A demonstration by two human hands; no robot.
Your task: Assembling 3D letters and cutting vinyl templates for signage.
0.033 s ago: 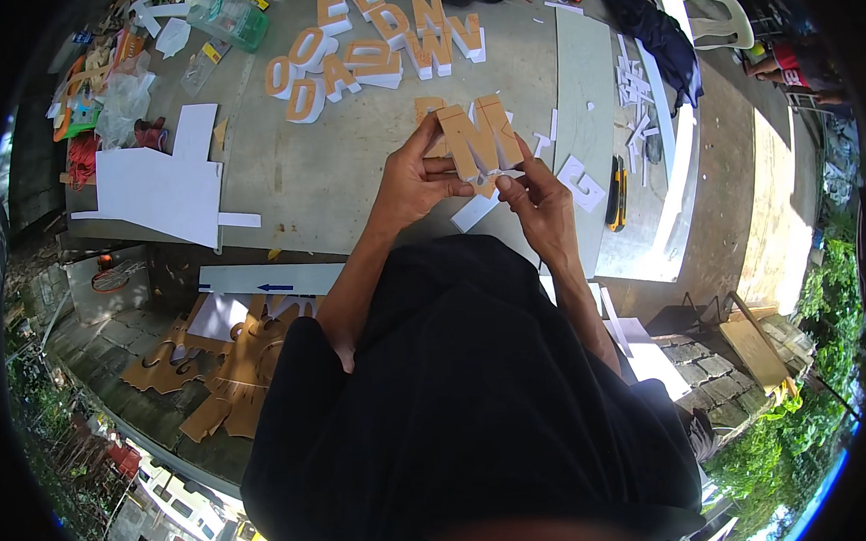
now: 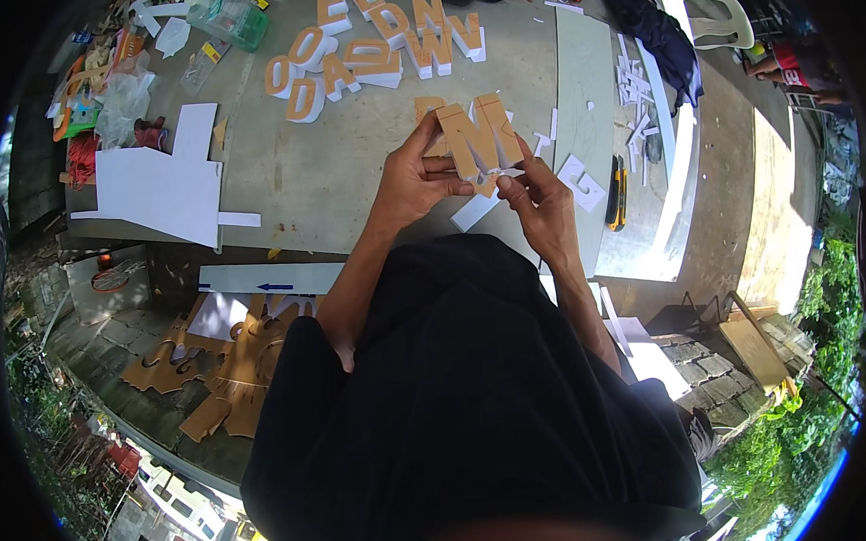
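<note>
- Our left hand [image 2: 406,181] and right hand [image 2: 545,205] together grip one brown letter [image 2: 482,143].
- Beyond them on the bench [image 2: 325,184], white-sided letters [image 2: 381,80] seem built.
- How much remains, we can't tell.

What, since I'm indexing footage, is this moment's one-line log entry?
left hand: holds block letter | right hand: holds same letter | yellow-black knife: on table, right of hands

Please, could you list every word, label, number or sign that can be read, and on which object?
Wording is left uncopied; only its places are given.
Letter-shaped block, tan-faced: one letter shape, held in left hand and right hand.
Loose blocks on the table: letter shapes, tan-faced.
Pale panel: blue arrow, pointing left.
Flat white piece: letter-like shape.
Red garment, yellow packet label: marks too small to read.
</note>
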